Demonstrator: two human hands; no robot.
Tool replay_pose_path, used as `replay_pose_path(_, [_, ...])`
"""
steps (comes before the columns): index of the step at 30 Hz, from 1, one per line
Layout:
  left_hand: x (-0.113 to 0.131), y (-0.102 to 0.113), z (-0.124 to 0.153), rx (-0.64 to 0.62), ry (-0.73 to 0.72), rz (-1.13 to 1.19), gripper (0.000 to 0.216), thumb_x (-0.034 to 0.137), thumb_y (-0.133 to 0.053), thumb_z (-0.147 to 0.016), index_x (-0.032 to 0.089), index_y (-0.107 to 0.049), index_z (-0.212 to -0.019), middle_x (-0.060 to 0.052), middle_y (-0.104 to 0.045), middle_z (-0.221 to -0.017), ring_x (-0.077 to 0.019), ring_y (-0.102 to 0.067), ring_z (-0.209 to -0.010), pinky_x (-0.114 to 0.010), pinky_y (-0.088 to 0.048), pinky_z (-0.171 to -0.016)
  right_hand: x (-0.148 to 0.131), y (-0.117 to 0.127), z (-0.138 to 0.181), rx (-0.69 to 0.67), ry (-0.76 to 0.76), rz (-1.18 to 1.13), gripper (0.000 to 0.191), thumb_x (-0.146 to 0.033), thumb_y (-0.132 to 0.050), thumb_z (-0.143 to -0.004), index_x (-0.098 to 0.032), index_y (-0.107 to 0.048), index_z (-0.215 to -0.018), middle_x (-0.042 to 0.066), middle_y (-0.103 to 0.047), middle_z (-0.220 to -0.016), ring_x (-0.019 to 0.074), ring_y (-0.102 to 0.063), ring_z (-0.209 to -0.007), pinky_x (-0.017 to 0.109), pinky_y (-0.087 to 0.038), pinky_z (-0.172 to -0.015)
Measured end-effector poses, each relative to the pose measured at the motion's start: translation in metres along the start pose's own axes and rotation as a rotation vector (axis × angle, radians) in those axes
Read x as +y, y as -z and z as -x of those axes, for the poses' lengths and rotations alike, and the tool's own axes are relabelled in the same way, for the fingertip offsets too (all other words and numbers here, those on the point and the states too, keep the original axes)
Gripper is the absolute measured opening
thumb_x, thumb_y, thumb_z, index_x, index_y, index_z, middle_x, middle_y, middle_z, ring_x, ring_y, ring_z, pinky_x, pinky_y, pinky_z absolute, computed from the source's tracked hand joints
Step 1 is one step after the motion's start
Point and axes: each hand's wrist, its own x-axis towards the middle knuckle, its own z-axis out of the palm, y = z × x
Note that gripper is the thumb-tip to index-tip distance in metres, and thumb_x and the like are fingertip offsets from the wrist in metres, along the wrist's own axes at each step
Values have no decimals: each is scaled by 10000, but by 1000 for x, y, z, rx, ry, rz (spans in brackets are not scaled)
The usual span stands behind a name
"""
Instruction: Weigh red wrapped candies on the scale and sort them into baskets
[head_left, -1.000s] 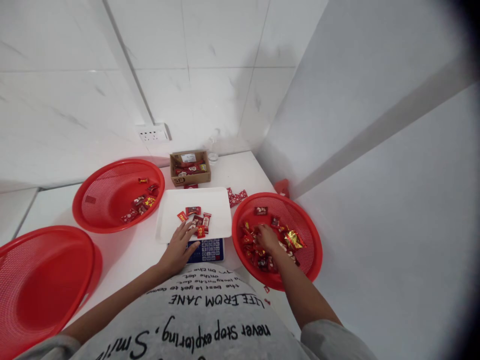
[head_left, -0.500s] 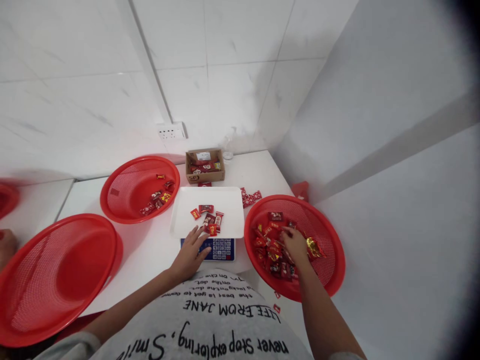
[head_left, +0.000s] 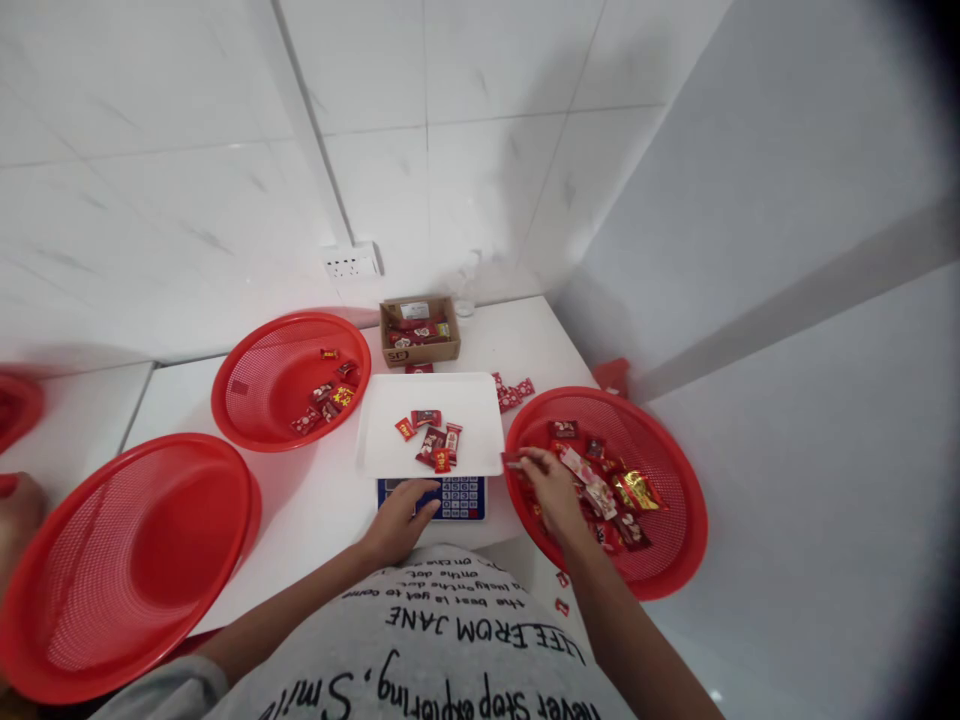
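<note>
A small red-wrapped candy (head_left: 511, 460) is pinched in the fingertips of my right hand (head_left: 552, 490), above the left rim of the right red basket (head_left: 684, 480). That basket holds many wrapped candies (head_left: 592, 482), with a gold packet (head_left: 637, 490) among them. My left hand (head_left: 403, 518) lies with fingers stretched out over the blue keypad (head_left: 459, 498) of a scale, holding nothing. On the scale's white tray (head_left: 379, 425), just beyond it, several candies (head_left: 439, 440) lie in a loose group.
Behind the tray stands a small cardboard box (head_left: 420, 352) of packets. Left of it is a red basket (head_left: 244, 360) with some candies; a nearer red basket (head_left: 82, 580) sits beside another person's hand (head_left: 21, 515). Dotted red packets (head_left: 512, 392) lie by the right basket.
My right hand has come up leftward from the candies, now with a small candy in its fingertips. My left hand has drawn back slightly from the tray's edge onto the keypad.
</note>
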Motion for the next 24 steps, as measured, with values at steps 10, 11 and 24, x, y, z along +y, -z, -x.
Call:
replay_pose_path(10, [-3, 23, -3, -182, 218, 467, 234, 406, -536, -790, 178, -532, -738, 41, -531, -592, -123, -501, -570, -263, -414, -581, -19, -103, 66, -420, -116, -76, 163, -317, -657, -656, -203, -621, -766, -2, -646, -726, 171, -603, -697, 332, -502, -686])
replay_pose_path(11, [-5, 26, -3, -179, 229, 486, 219, 391, -539, -788, 176, -538, -746, 40, -536, -601, -122, -502, -574, -262, -416, -587, -19, -102, 65, -402, -123, -54, 166, -320, -659, -650, -202, -623, -761, -5, -640, -711, 169, -597, -684, 326, -496, -671])
replay_pose_path(24, [-36, 38, -44, 42, 348, 379, 354, 266, -524, -846, 184, -465, -1186, 47, -570, -660, -114, -568, -566, -243, -465, -589, -7, -52, 82, -49, -167, -23, 316, -440, -675, -615, -184, -639, -796, 11, -634, -685, 174, -594, -650, 324, -487, -647])
